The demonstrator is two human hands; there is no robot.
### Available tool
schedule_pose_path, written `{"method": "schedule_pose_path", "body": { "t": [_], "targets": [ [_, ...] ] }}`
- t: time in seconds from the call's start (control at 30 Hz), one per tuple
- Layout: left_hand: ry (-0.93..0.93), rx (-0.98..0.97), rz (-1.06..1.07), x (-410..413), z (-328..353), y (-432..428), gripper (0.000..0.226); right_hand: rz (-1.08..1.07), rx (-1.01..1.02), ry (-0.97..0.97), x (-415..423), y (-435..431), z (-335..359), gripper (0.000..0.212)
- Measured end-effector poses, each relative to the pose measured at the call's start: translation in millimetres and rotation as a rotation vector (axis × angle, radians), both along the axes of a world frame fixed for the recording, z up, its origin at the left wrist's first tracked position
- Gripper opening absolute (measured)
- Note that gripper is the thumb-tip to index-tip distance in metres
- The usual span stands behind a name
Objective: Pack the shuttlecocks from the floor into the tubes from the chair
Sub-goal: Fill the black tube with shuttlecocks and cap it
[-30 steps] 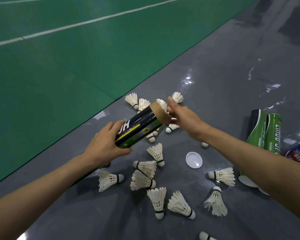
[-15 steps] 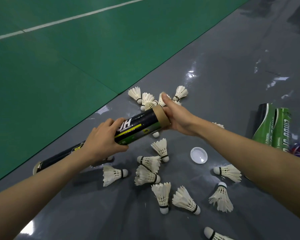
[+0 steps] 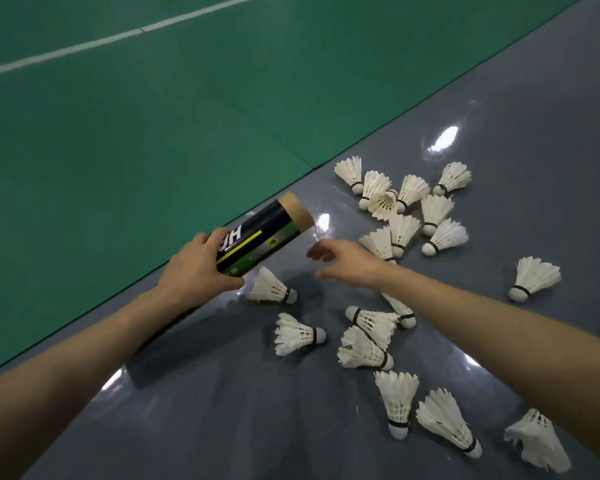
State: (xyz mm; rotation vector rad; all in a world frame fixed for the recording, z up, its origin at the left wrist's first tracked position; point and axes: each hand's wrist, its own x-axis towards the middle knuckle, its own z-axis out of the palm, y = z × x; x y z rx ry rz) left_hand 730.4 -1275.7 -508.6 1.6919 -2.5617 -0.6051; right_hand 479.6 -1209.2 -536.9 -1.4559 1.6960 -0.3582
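Note:
My left hand (image 3: 196,270) grips a black tube (image 3: 262,239) with yellow and green print, its brown cardboard mouth tilted up and away to the right. My right hand (image 3: 343,263) hovers just right of the tube's mouth, a little blurred, fingers loosely spread and holding nothing. Several white feather shuttlecocks lie scattered on the grey floor (image 3: 222,427). One shuttlecock (image 3: 271,287) lies directly below the tube, another (image 3: 297,336) is nearer me, and a cluster (image 3: 402,202) lies beyond my right hand.
The green court mat (image 3: 136,116) with a white line covers the left and far side, its edge running diagonally behind the tube. More shuttlecocks (image 3: 444,422) lie at the lower right under my right forearm. One shuttlecock (image 3: 534,278) stands apart at the right.
My right hand has left the tube's mouth and dropped slightly toward the floor, now empty. The view has swung left, so the green tubes and the white cap are out of frame.

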Motion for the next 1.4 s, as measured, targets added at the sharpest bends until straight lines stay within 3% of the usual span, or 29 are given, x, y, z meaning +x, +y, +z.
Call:
{"method": "schedule_pose_path", "body": {
  "t": [0.17, 0.3, 0.43, 0.53, 0.67, 0.77, 1.0, 1.2, 1.27, 1.4],
  "targets": [
    [0.158, 0.013, 0.082, 14.5, 0.5, -8.6, 0.077, 0.381, -0.093, 0.185, 72.5, -24.0, -23.0, 0.071],
    [0.157, 0.022, 0.094, 22.1, -2.3, -9.8, 0.078, 0.583, -0.091, 0.507, 100.6, -33.7, -37.9, 0.053],
    [0.145, 0.061, 0.089, 21.6, -3.4, -7.2, 0.081, 0.396, -0.12, 0.588, 78.5, -31.8, -40.1, 0.036],
    [0.102, 0.086, 0.038, 14.4, -3.4, -1.9, 0.083, 0.017, -0.187, 0.445, 33.7, -23.5, -25.1, 0.012],
    [0.059, 0.076, -0.03, -5.2, -0.2, 2.9, 0.087, -0.457, -0.32, 0.108, -24.5, -4.1, 20.7, 0.029],
    [0.061, 0.053, -0.077, -25.5, 3.2, 6.5, 0.089, -0.622, -0.448, -0.161, -54.3, 13.8, 59.3, 0.029],
    [0.22, -0.016, -0.185, -72.7, 12.1, 30.6, 0.082, -0.622, -0.588, -0.346, -85.7, 57.1, 97.8, 0.018],
    [0.319, -0.068, -0.281, -98.5, 20.5, 50.2, 0.08, -0.454, -0.505, -0.309, -81.6, 90.6, 116.0, 0.025],
    [0.309, -0.098, -0.326, -103.7, 23.7, 54.9, 0.081, -0.401, -0.328, -0.354, -79.6, 97.7, 121.6, 0.036],
    [0.272, -0.17, -0.37, -106.7, 32.4, 59.4, 0.083, -0.244, -0.09, -0.449, -85.6, 102.5, 126.3, 0.082]
  ]
}}
